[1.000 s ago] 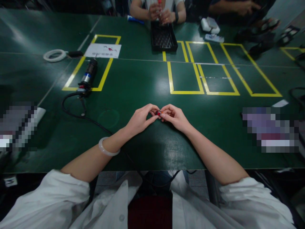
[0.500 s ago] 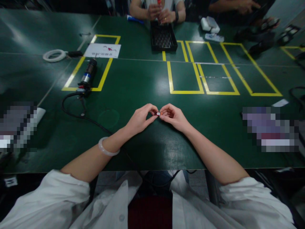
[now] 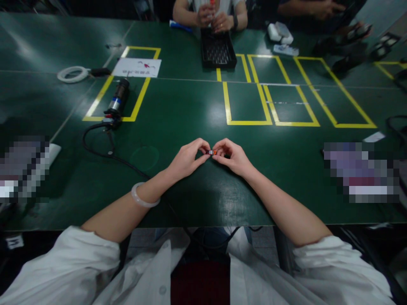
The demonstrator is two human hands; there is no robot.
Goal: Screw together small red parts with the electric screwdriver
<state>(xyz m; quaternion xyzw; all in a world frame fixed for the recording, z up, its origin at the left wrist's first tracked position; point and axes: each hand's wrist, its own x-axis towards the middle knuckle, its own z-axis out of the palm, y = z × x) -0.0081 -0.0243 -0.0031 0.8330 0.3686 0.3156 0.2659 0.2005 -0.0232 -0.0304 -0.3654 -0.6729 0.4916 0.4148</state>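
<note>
Just above the green table [image 3: 197, 195], my two hands meet at a small part [image 3: 211, 152] with a silvery middle and an orange-red end. My left hand [image 3: 190, 159] pinches its dark left end between thumb and forefinger. The orange-red end sits in the closed fingertips of my right hand [image 3: 231, 156]. The part is too small for me to tell its exact kind, and the fingertips cover some of it. A pale bangle circles my left wrist.
A black power screwdriver [image 3: 119, 97] lies at left, its cable running toward me. Beyond it is a white printed sheet [image 3: 138, 67]. Yellow tape outlines mark the table. Across from me, a person's hands [image 3: 214, 19] hold something red above a black tray [image 3: 219, 63]. Blurred-out devices lie at both sides.
The small part has turned slightly between my fingertips, showing more of its orange-red end. Both hands stay in nearly the same place.
</note>
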